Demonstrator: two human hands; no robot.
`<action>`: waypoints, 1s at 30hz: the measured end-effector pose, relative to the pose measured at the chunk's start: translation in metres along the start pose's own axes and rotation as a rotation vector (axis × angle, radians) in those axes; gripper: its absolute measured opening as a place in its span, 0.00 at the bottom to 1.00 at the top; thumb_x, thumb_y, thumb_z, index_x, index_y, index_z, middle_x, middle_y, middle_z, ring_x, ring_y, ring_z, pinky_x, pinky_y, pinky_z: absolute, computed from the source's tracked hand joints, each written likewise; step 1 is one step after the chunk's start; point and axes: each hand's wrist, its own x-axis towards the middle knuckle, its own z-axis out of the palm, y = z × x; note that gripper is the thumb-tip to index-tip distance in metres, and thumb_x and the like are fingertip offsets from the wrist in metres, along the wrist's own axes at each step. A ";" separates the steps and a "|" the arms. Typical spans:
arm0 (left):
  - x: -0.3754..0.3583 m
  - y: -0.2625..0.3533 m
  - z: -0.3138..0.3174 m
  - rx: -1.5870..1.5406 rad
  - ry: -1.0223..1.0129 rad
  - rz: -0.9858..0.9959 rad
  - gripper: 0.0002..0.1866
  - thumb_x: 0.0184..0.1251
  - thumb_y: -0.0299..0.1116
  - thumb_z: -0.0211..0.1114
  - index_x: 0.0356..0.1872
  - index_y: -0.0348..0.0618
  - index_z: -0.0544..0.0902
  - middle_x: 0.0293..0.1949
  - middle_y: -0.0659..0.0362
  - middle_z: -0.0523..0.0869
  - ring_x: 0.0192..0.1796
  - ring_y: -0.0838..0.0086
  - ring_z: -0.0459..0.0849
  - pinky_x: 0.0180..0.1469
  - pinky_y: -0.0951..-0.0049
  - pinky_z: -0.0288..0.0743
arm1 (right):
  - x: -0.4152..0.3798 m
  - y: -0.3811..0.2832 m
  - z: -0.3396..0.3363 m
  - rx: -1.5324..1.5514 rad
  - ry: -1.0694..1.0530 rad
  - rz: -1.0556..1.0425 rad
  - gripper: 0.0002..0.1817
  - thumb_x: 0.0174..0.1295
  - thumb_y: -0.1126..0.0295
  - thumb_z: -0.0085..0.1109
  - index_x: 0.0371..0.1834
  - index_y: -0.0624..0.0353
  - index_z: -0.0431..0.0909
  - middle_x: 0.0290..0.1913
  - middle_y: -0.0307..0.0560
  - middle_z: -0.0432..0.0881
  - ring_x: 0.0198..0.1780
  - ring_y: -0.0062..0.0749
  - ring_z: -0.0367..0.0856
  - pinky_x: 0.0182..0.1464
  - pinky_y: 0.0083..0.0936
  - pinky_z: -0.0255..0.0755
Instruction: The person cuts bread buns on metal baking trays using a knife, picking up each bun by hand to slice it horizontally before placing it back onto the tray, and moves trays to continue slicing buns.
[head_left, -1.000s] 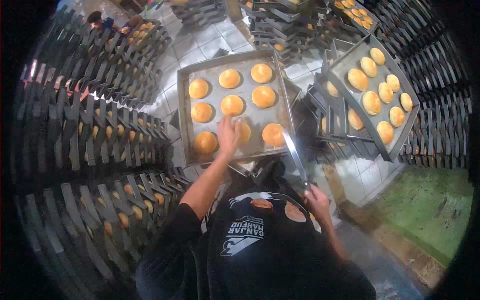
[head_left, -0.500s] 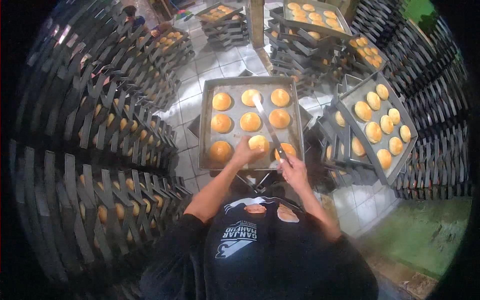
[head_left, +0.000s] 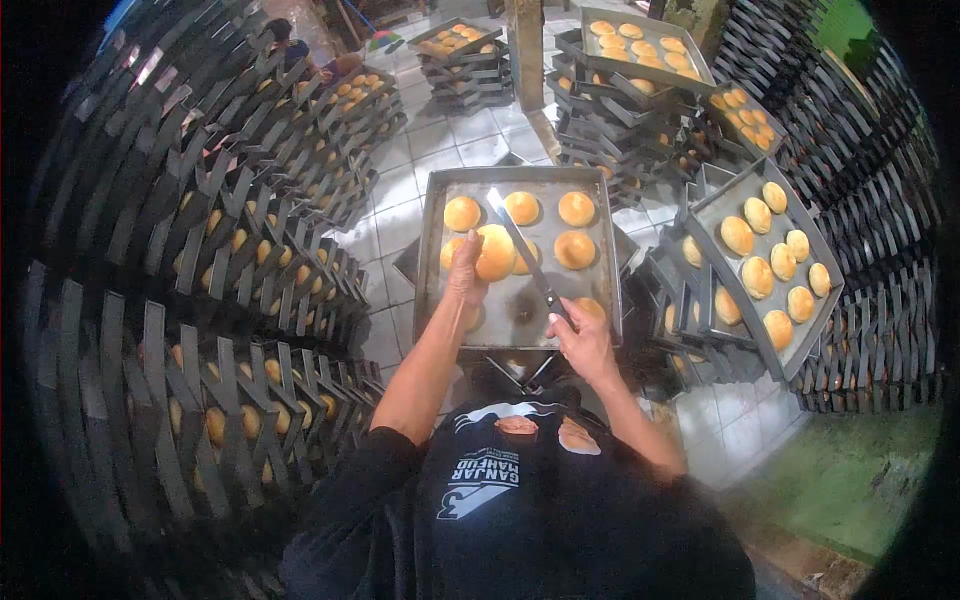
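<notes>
A round golden bun (head_left: 495, 253) is raised above the metal tray (head_left: 433, 215), gripped in my left hand (head_left: 465, 275). My right hand (head_left: 583, 338) is closed round the dark handle of a long knife (head_left: 522, 243). The blade points up and to the left, just right of the raised bun; whether they touch I cannot tell. Several buns, such as one at the tray's right (head_left: 575, 250), lie in rows on the tray. A bare spot with a dark round mark (head_left: 522, 308) shows at the near middle. One bun is partly hidden behind my right hand.
Crisscross stacks of dark trays with buns (head_left: 230, 400) rise at the left. On the right stand a tilted tray of buns (head_left: 700, 235) and more stacks. A pillar (head_left: 527, 55) stands beyond my tray. At the back left is another person (head_left: 290, 48).
My left hand has lifted the bun from the tray's near middle, up and slightly left. The knife has stayed in my right hand. The whole view has shifted slightly.
</notes>
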 end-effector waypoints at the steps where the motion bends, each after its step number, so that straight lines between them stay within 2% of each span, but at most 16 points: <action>1: 0.002 0.003 0.000 0.030 -0.069 0.025 0.39 0.64 0.62 0.73 0.66 0.46 0.74 0.59 0.61 0.82 0.64 0.67 0.82 0.64 0.55 0.81 | -0.003 0.004 0.000 -0.007 0.011 -0.018 0.20 0.74 0.67 0.60 0.65 0.63 0.80 0.33 0.38 0.85 0.26 0.16 0.75 0.28 0.19 0.70; 2: 0.002 0.005 0.000 0.059 -0.138 0.050 0.38 0.65 0.61 0.73 0.65 0.45 0.75 0.58 0.61 0.83 0.63 0.67 0.83 0.62 0.56 0.82 | -0.006 0.012 -0.001 -0.007 0.011 -0.015 0.20 0.74 0.67 0.60 0.65 0.63 0.80 0.33 0.38 0.85 0.26 0.16 0.75 0.28 0.19 0.70; 4: -0.002 0.008 0.004 0.070 -0.120 0.032 0.35 0.66 0.58 0.73 0.65 0.45 0.75 0.58 0.61 0.83 0.61 0.68 0.84 0.60 0.58 0.83 | -0.012 0.020 -0.004 -0.161 0.074 -0.165 0.20 0.74 0.67 0.60 0.65 0.63 0.80 0.32 0.38 0.85 0.26 0.17 0.76 0.29 0.20 0.71; 6: -0.010 0.013 0.012 0.081 -0.104 0.018 0.32 0.68 0.56 0.73 0.64 0.45 0.76 0.57 0.61 0.83 0.59 0.69 0.85 0.58 0.59 0.84 | -0.019 0.014 -0.008 -0.152 0.068 -0.118 0.19 0.74 0.67 0.60 0.65 0.63 0.81 0.32 0.38 0.85 0.27 0.17 0.76 0.29 0.21 0.71; 8: -0.026 0.010 0.028 0.182 -0.237 0.033 0.23 0.70 0.48 0.71 0.59 0.49 0.81 0.50 0.65 0.84 0.56 0.76 0.80 0.62 0.66 0.75 | -0.019 0.007 -0.009 -0.141 0.068 -0.061 0.19 0.74 0.67 0.59 0.64 0.63 0.81 0.31 0.38 0.86 0.27 0.17 0.77 0.30 0.21 0.72; 12: -0.030 -0.003 0.041 0.169 -0.296 -0.021 0.23 0.70 0.46 0.70 0.61 0.48 0.80 0.49 0.66 0.84 0.56 0.78 0.77 0.63 0.69 0.72 | 0.006 -0.006 -0.013 -0.154 0.057 -0.076 0.19 0.74 0.67 0.59 0.65 0.62 0.81 0.30 0.38 0.85 0.25 0.17 0.74 0.28 0.21 0.70; 15: -0.025 0.016 0.042 0.020 -0.226 0.025 0.22 0.72 0.44 0.68 0.60 0.45 0.79 0.49 0.61 0.85 0.52 0.72 0.85 0.57 0.63 0.83 | -0.009 -0.013 -0.017 -0.277 0.050 -0.218 0.21 0.74 0.66 0.59 0.66 0.61 0.80 0.30 0.37 0.85 0.23 0.15 0.72 0.27 0.20 0.69; 16: -0.022 0.024 0.038 0.018 -0.230 0.034 0.15 0.71 0.43 0.70 0.53 0.50 0.81 0.49 0.63 0.86 0.52 0.70 0.88 0.56 0.56 0.86 | -0.022 -0.013 -0.017 -0.241 0.043 -0.119 0.20 0.73 0.67 0.60 0.64 0.63 0.80 0.32 0.44 0.87 0.29 0.21 0.78 0.35 0.23 0.74; 17: -0.023 0.025 0.037 0.014 -0.225 0.041 0.15 0.71 0.43 0.70 0.53 0.50 0.81 0.49 0.63 0.86 0.52 0.70 0.88 0.56 0.56 0.86 | -0.033 -0.011 -0.017 -0.205 0.032 -0.017 0.20 0.72 0.67 0.62 0.63 0.66 0.81 0.34 0.50 0.88 0.35 0.26 0.85 0.43 0.27 0.79; 19: -0.040 0.030 0.047 0.144 -0.238 0.046 0.20 0.72 0.43 0.67 0.57 0.44 0.79 0.49 0.58 0.86 0.53 0.70 0.87 0.55 0.63 0.86 | -0.034 -0.004 -0.016 -0.198 0.041 -0.019 0.20 0.73 0.67 0.61 0.63 0.66 0.80 0.35 0.51 0.88 0.36 0.27 0.86 0.44 0.27 0.80; 21: -0.051 0.019 0.056 0.181 -0.253 0.014 0.20 0.72 0.42 0.68 0.58 0.43 0.79 0.50 0.58 0.86 0.52 0.71 0.87 0.55 0.63 0.86 | -0.022 -0.023 -0.015 -0.127 0.014 0.033 0.20 0.73 0.67 0.60 0.64 0.67 0.79 0.36 0.50 0.88 0.37 0.27 0.86 0.44 0.27 0.79; 22: -0.045 0.008 0.054 0.161 -0.295 -0.006 0.20 0.71 0.42 0.68 0.58 0.43 0.79 0.50 0.58 0.86 0.52 0.71 0.87 0.55 0.63 0.86 | -0.010 -0.018 -0.011 -0.136 0.048 -0.122 0.20 0.74 0.64 0.59 0.62 0.66 0.80 0.29 0.39 0.85 0.23 0.15 0.72 0.27 0.20 0.68; 25: -0.037 0.007 0.054 0.132 -0.339 0.009 0.23 0.70 0.41 0.69 0.59 0.41 0.78 0.50 0.57 0.86 0.52 0.71 0.87 0.55 0.64 0.85 | 0.002 -0.024 -0.013 -0.133 0.034 -0.119 0.20 0.74 0.64 0.59 0.61 0.67 0.80 0.29 0.39 0.85 0.23 0.16 0.72 0.27 0.20 0.69; 26: -0.035 0.016 0.052 0.161 -0.311 0.045 0.23 0.69 0.41 0.69 0.60 0.41 0.77 0.50 0.56 0.86 0.52 0.70 0.87 0.54 0.64 0.85 | -0.006 -0.029 -0.017 -0.150 0.008 -0.113 0.22 0.74 0.64 0.60 0.65 0.66 0.79 0.30 0.40 0.85 0.23 0.16 0.73 0.28 0.20 0.69; 27: -0.033 0.024 0.051 0.187 -0.280 0.083 0.24 0.68 0.41 0.70 0.61 0.41 0.77 0.50 0.56 0.86 0.52 0.70 0.87 0.54 0.64 0.85 | -0.018 -0.025 -0.020 -0.151 0.004 -0.115 0.22 0.74 0.64 0.60 0.65 0.66 0.79 0.30 0.40 0.85 0.23 0.16 0.73 0.28 0.20 0.69; 30: -0.030 0.032 0.038 0.273 -0.315 0.093 0.25 0.68 0.41 0.70 0.61 0.42 0.76 0.50 0.56 0.86 0.52 0.70 0.86 0.53 0.64 0.84 | -0.039 -0.015 -0.024 -0.126 -0.026 0.003 0.24 0.73 0.65 0.60 0.68 0.66 0.77 0.30 0.40 0.85 0.23 0.17 0.73 0.27 0.21 0.70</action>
